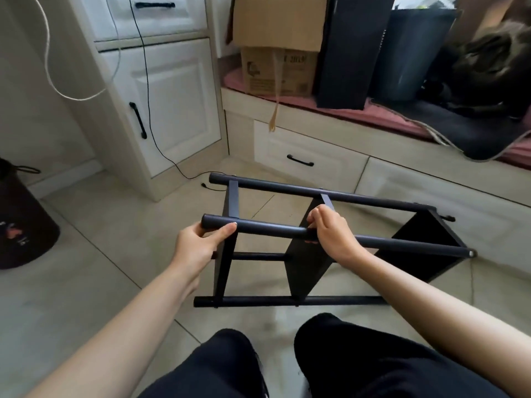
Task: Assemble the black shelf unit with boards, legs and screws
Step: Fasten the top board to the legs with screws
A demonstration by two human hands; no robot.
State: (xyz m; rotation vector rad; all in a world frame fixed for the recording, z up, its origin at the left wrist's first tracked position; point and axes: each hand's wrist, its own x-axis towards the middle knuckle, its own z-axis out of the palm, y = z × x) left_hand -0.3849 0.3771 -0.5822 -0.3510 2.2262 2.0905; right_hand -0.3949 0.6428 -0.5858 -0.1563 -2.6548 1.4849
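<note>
Fingers (227, 229) around sideways-lying shelf leg (270, 229)

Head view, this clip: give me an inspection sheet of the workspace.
Surface: tiled floor.
Job's things: black shelf unit lying on its side, three boards joined to four legs; loose screws not seen.
Clutter: cardboard boxes and bin on window seat; dark bucket at left.
Grippers: left hand holds upper near leg at its end; right hand grips it mid-length.
Cables: black cable hanging down the cabinet to floor; white cord.
Surroundings: white cabinet, drawers.
</note>
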